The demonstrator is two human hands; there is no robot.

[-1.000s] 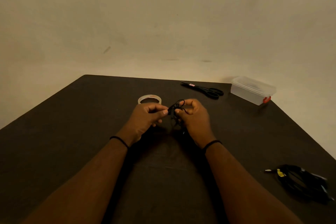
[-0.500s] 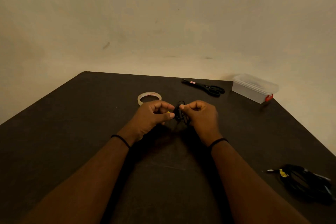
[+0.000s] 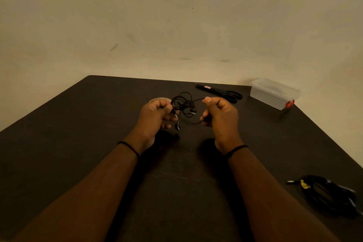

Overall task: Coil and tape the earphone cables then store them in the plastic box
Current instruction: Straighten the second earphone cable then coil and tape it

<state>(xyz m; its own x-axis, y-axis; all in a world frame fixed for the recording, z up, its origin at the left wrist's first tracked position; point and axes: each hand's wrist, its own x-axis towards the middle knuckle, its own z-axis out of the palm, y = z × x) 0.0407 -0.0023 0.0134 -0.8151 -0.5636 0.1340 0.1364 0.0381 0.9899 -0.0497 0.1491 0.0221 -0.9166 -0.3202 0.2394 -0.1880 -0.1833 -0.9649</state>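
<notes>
We've got the earphone cable (image 3: 183,107) up off the table (image 3: 78,143), over its middle toward the far edge, strung between both hands. Left hand (image 3: 155,117) pinches the loose bundle of loops, fingers curled round it, likely to act as the anchor so the coil doesn't spill; an earbud (image 3: 177,126) and a plug-like end dangle below it. Right hand (image 3: 221,115) pinches a single strand between thumb and forefinger, other fingers curled, pulling it out sideways, which we read as freeing slack to feed the next wrap or clear a snag. Loops look uneven, so coiling is judged mid-way, no tape on yet. Tape roll (image 3: 157,100) sits just behind the left hand, mostly hidden by it, within easy reach for the wrap step. Scissors (image 3: 220,92) lie near the far edge, right of centre, handy for cutting tape. Plastic box (image 3: 275,93) sits at the far right corner, lid on as far as we can tell, out of the working zone until storage. A second black cable bundle (image 3: 330,192) with a yellow tag lies by the right edge, nearer us; can't tell whether it's already taped. Versus half a second ago: hands were close together with the cable bunched tight between them, now they've spread apart and risen, with the bundle opened into visible loops and a strand stretched across. Tape, scissors, box and second bundle unchanged on the table; the view has shifted slightly.
</notes>
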